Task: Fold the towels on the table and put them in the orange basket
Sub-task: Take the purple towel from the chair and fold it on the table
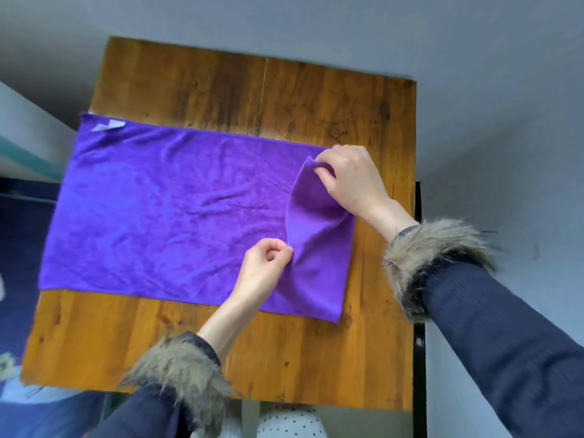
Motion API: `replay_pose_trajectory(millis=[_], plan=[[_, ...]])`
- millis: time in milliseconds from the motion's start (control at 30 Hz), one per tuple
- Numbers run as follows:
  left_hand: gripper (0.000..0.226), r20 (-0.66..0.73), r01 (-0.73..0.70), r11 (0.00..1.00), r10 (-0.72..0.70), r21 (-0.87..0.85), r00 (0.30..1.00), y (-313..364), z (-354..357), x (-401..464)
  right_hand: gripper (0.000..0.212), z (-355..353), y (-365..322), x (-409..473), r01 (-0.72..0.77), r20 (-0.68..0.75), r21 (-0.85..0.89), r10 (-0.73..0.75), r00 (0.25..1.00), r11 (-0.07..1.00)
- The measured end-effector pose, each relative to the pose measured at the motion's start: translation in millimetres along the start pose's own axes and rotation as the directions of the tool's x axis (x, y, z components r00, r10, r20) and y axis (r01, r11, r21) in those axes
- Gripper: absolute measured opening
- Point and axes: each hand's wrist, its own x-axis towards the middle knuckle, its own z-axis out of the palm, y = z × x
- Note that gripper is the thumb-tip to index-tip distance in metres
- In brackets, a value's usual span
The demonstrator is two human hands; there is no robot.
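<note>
The purple towel (pixel 164 210) lay flat on the table (pixel 221 90); left hand (pixel 260 273) and right hand (pixel 350 178) fingers pinched its raised right edge.

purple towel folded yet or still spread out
Mostly spread flat on the table; the purple towel has only its right edge lifted, pinched by both hands.

Dark navy sleeves (pixel 505 336), shaggy brown fur cuffs (pixel 433 257)
</note>
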Motion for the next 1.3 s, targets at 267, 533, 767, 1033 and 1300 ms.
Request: replay_pose_trajectory(millis=[267,533,767,1033,1300], plan=[[0.015,-0.081,-0.233,0.972,0.23,-0.032,0.97,10,-148,-23,0.018,-10,-126,52,0.069,-0.042,0.269,-0.059,0.997,0.961],[0.013,-0.272,-0.214,0.966,0.17,-0.142,0.947,-12,-267,-22,0.015,23,-226,112,0.139,-0.059,0.37,-0.126,0.99,0.919],[0.009,-0.486,-0.038,0.997,0.069,0.074,0.871,-57,-313,29,0.03,96,-250,162,-0.042,0.118,0.311,0.005,0.993,0.949],[0.065,-0.362,0.067,0.823,0.174,0.565,0.916,-99,-287,41,0.062,157,-204,128,-0.045,0.344,-0.155,0.097,0.934,0.987],[0.068,-0.265,0.067,0.664,0.202,0.745,0.943,-95,-294,56,0.072,156,-177,120,-0.166,0.437,-0.203,0.241,0.867,0.965]])
